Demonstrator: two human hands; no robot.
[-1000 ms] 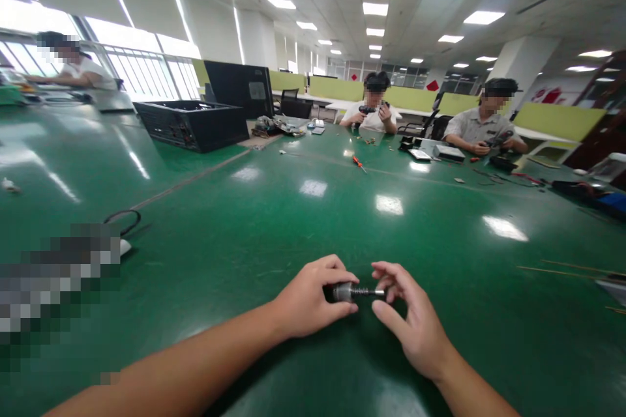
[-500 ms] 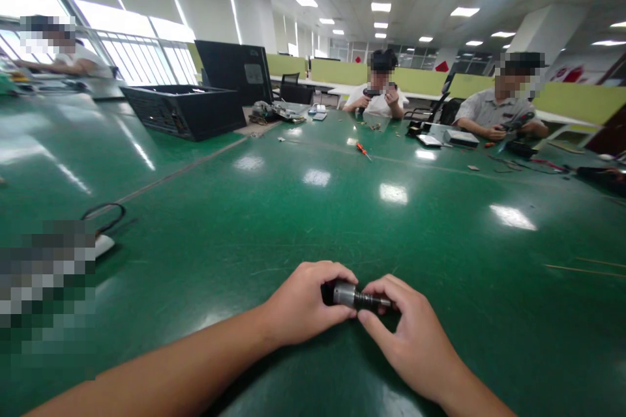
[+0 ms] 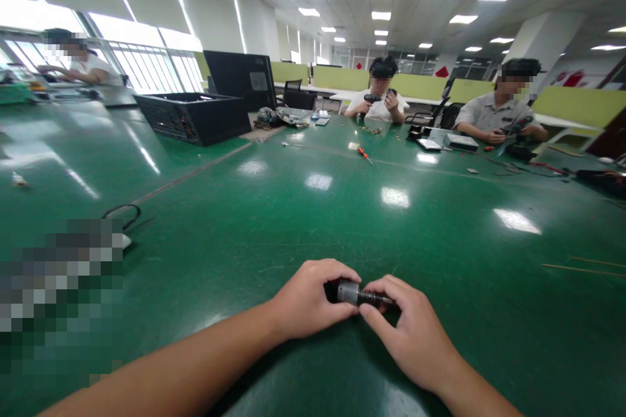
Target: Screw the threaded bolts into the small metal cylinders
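A small metal cylinder with a spring-wrapped shaft (image 3: 349,292) lies sideways between my hands, low over the green table (image 3: 235,228). My left hand (image 3: 310,300) curls round the cylinder's dark left end, thumb in front and fingers behind. From the other side my right hand (image 3: 415,329) closes thumb and fingertips about the coiled section, and the thin tip points into its palm. The cylinder's far left end is hidden inside my left hand. Whether its underside touches the tabletop, I cannot tell.
An orange screwdriver (image 3: 362,154) lies further across the table. At the back left stands an open black computer case (image 3: 195,120) beside loose parts (image 3: 278,118). Thin sticks (image 3: 581,269) rest at the right. Two people sit opposite holding tools; another person is far left.
The view has shifted slightly, so the background sits a little lower and further right on the left side. Both hands keep their grip on the metal part, with hardly any movement.
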